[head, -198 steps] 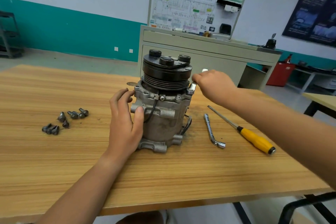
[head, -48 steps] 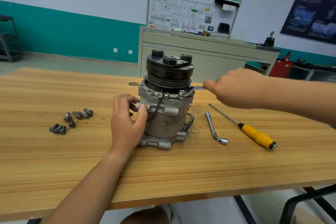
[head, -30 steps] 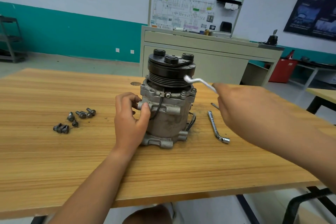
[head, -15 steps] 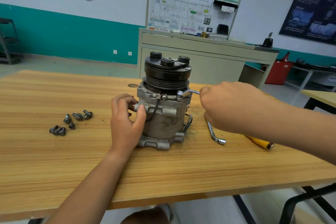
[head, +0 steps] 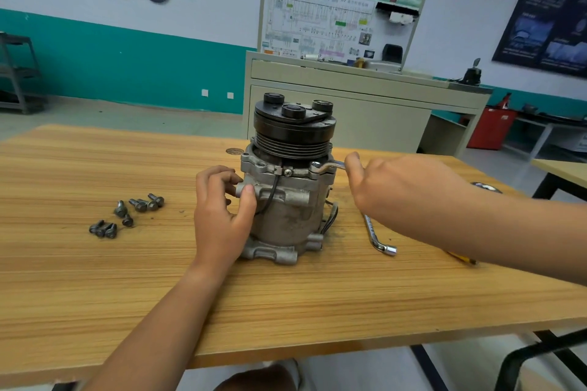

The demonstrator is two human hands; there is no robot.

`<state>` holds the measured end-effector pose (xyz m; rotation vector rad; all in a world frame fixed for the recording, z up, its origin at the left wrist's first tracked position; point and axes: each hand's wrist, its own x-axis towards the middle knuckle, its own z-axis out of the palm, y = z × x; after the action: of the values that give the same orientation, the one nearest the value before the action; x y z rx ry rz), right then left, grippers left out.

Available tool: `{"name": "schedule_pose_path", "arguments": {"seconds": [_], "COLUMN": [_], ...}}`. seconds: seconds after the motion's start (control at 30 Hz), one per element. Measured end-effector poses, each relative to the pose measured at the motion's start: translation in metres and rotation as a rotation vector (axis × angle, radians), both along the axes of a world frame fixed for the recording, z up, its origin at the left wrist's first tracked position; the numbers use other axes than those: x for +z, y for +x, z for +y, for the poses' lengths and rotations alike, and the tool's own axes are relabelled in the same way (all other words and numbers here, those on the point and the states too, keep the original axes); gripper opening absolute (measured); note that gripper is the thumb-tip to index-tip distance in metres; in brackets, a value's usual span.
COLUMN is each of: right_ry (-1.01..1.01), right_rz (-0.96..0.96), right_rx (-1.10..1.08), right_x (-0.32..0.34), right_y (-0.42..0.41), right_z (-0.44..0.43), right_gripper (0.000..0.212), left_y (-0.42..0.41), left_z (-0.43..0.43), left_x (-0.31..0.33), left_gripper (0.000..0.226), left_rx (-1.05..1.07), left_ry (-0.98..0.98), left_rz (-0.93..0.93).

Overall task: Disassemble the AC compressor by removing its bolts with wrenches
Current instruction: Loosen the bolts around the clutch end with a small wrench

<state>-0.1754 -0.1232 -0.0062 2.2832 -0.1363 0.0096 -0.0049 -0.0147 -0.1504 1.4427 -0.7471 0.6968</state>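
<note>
The grey AC compressor [head: 290, 209] stands upright on the wooden table [head: 127, 289], its black pulley [head: 293, 133] on top. My left hand [head: 220, 216] grips a lug on the left side of the housing. My right hand [head: 397, 197] holds a silver wrench [head: 327, 166] level; the wrench's ring end sits on a bolt at the right of the upper flange. Most of the wrench's handle is hidden inside my fist.
Several loose bolts [head: 127, 213] lie on the table to the left. An L-shaped socket wrench [head: 378, 236] lies right of the compressor. The tip of a yellow screwdriver handle [head: 460, 259] shows under my right forearm. A grey cabinet [head: 349, 105] stands behind the table.
My right hand lifted the wrench off the flange, then set its ring end back on the bolt at the front right. My left hand has kept its hold on the housing.
</note>
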Motion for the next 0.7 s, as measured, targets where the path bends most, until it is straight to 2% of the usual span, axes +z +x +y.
{"name": "schedule_pose_path", "arguments": {"seconds": [0.07, 0.17, 0.3, 0.4, 0.5, 0.6, 0.67, 0.7], "right_ry": [0.038, 0.053, 0.162, 0.218, 0.240, 0.539, 0.778, 0.820], "right_rz": [-0.048, -0.022, -0.131, -0.381, -0.479, -0.664, -0.797, -0.792], "right_rx": [0.062, 0.104, 0.156, 0.384, 0.465, 0.453, 0.428, 0.392], "right_x": [0.003, 0.003, -0.012, -0.024, -0.033, -0.030, -0.023, -0.021], "right_y": [0.001, 0.006, 0.027, 0.052, 0.064, 0.051, 0.030, 0.020], "right_z": [-0.021, -0.053, -0.075, -0.082, -0.078, -0.072, -0.059, -0.052], "right_gripper": [0.047, 0.044, 0.056, 0.043, 0.028, 0.012, 0.016, 0.017], "left_y": [0.000, -0.001, 0.000, 0.000, 0.000, -0.001, -0.001, -0.002], "left_z": [0.001, 0.000, 0.000, 0.001, 0.002, 0.001, 0.001, 0.001], "left_x": [0.000, 0.000, -0.002, -0.002, -0.001, -0.001, 0.000, 0.000], "left_gripper": [0.020, 0.021, 0.023, 0.024, 0.029, 0.036, 0.037, 0.035], "left_rx": [0.006, -0.008, -0.011, -0.010, 0.004, 0.020, 0.016, 0.011], "left_ry": [0.000, 0.011, 0.000, -0.003, -0.003, 0.000, -0.002, -0.007], "left_rz": [-0.006, 0.011, 0.030, 0.029, 0.026, -0.009, 0.001, 0.008]}}
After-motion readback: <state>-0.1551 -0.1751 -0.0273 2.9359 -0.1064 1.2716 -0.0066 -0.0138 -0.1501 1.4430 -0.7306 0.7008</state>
